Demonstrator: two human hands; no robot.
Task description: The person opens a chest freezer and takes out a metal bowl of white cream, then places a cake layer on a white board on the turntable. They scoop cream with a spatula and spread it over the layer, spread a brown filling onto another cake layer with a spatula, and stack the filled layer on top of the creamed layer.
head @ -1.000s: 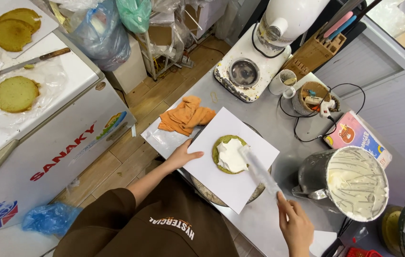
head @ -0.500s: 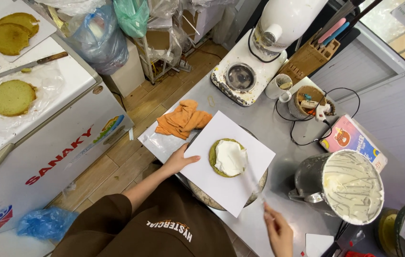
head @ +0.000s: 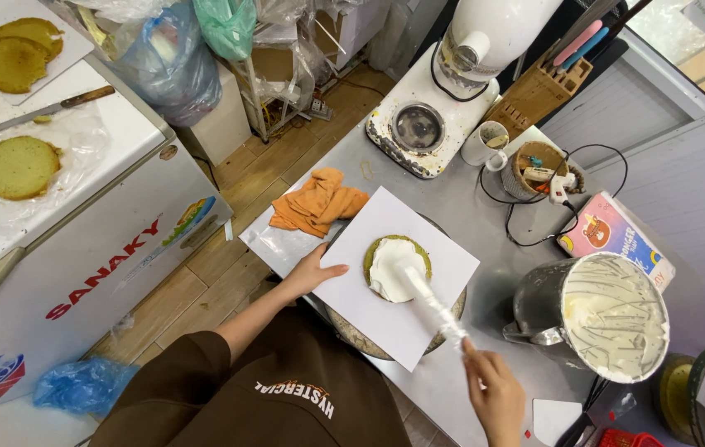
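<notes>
A small round green cake layer point(head: 371, 252) lies on a white square board point(head: 443, 257) that rests on a turntable point(head: 352, 335). White cream point(head: 392, 266) covers most of the layer's top. My right hand point(head: 497, 396) grips a long cream-coated spatula point(head: 431, 305), its blade lying across the cream. My left hand point(head: 312, 271) rests flat on the board's left edge, fingers spread, holding nothing.
A steel bowl of white cream point(head: 609, 313) stands to the right. An orange cloth point(head: 317, 202), a stand mixer point(head: 460, 79), a mug point(head: 488, 142) and a knife block point(head: 541, 89) sit behind. To the left, a white chest freezer point(head: 133, 219) carries cake layers point(head: 19, 165) and a knife point(head: 33, 114).
The cream has been spread wider over the layer. My right hand and spatula shifted along the cream, and the board has turned slightly under my left hand.
</notes>
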